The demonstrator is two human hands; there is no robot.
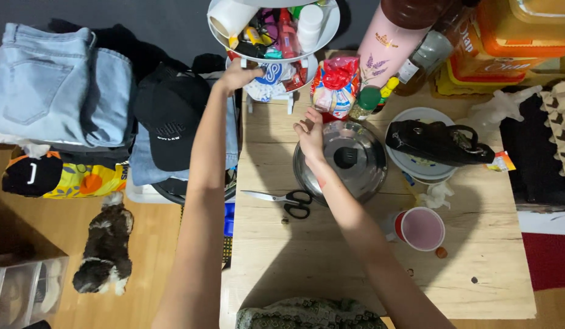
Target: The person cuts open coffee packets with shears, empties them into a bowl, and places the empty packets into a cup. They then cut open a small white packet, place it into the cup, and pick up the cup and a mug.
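While the left hand [237,74] reaches up to the low shelf of the white rack [322,33] at twelve o'clock, its grip is curled on the small packs [271,73] there; I cannot tell if it holds one. Those packs lie just to the three o'clock side of that hand, touching its fingers. The right hand [310,135] hangs open and loose, holding nothing, at the nine o'clock edge of the pan lid [346,159]. A red snack bag [336,85] stands just past it at one o'clock, so the right hand is nearer to it. On the desk [331,268] I count one pan lid, one pair of scissors [282,200] lying long-ways from nine to three, one red cup [421,228] and one black bag [438,141]. One small dog [106,250] lies on the floor.
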